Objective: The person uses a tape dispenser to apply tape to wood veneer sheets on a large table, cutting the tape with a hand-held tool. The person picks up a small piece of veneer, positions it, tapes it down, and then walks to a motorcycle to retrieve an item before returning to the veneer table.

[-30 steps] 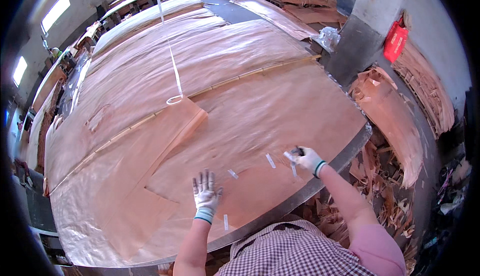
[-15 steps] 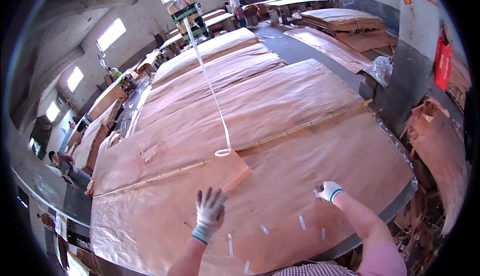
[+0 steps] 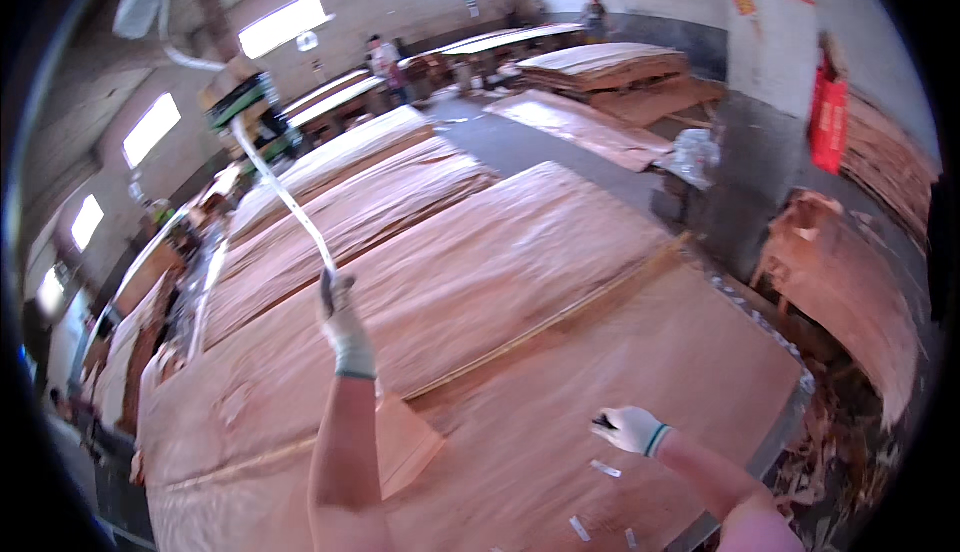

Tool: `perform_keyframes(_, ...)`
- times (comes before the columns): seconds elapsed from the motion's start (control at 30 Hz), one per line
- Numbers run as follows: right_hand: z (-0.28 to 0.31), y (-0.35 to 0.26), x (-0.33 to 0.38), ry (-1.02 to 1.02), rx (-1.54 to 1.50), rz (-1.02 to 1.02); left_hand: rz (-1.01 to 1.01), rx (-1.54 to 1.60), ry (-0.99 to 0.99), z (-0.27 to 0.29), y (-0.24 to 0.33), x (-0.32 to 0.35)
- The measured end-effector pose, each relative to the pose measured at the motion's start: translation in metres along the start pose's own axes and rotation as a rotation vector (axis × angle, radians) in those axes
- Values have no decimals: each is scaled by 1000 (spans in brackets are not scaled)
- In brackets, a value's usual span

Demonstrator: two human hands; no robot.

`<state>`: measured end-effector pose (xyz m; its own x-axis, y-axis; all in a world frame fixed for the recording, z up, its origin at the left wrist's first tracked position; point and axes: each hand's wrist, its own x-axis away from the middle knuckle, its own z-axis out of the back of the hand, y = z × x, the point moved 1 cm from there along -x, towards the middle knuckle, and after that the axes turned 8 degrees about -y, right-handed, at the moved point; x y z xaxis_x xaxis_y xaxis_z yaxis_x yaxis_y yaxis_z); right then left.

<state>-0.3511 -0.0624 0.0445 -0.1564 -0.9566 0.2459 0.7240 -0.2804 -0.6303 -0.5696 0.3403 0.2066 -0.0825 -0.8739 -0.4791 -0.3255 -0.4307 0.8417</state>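
Observation:
My left hand [image 3: 347,327], in a white glove with dark fingertips, is raised with its fingers closed round a white tape [image 3: 285,192]. The tape runs up to a green and black holder [image 3: 243,107]; a short end shows below the wrist. Low over the wide reddish wood veneer sheet [image 3: 610,352] is my gloved right hand [image 3: 632,430], its fingers pinched together. A small dark bit shows at its fingertips, too blurred to name. Beside my left forearm lies a smaller veneer piece [image 3: 412,444]. Short white tape strips [image 3: 605,468] are stuck near my right hand.
A thin straight strip [image 3: 560,317] crosses the veneer. Several veneer stacks [image 3: 340,222] stand beyond. At right are a pillar [image 3: 750,172], a red bag [image 3: 829,122], a curved veneer sheet [image 3: 850,292] and scraps [image 3: 815,452]. Other people [image 3: 385,62] stand far off.
My left hand has gone from spread over the veneer up to the hanging tape and closed on it. The view has turned; my right hand stays low over the sheet.

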Motion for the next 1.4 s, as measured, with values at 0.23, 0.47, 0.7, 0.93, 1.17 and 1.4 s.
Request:
perform_keyframes(0.23,73,-146,-54,45,-1207,549,134,231,-100,-11,131,106)
perform_keyframes(0.47,124,-321,-53,-77,-772,601,183,241,-245,-25,236,188)
perform_keyframes(0.7,96,-378,-26,-203,-1506,845,330,139,-140,-26,263,217)
perform_keyframes(0.93,88,-356,-5,-451,-1526,730,178,633,-63,-21,289,280)
perform_keyframes(1.17,38,-243,122,-659,-1303,536,119,716,-158,-15,322,320)
perform_keyframes(1.4,40,-173,178,35,-1805,348,411,750,-258,-30,318,393)
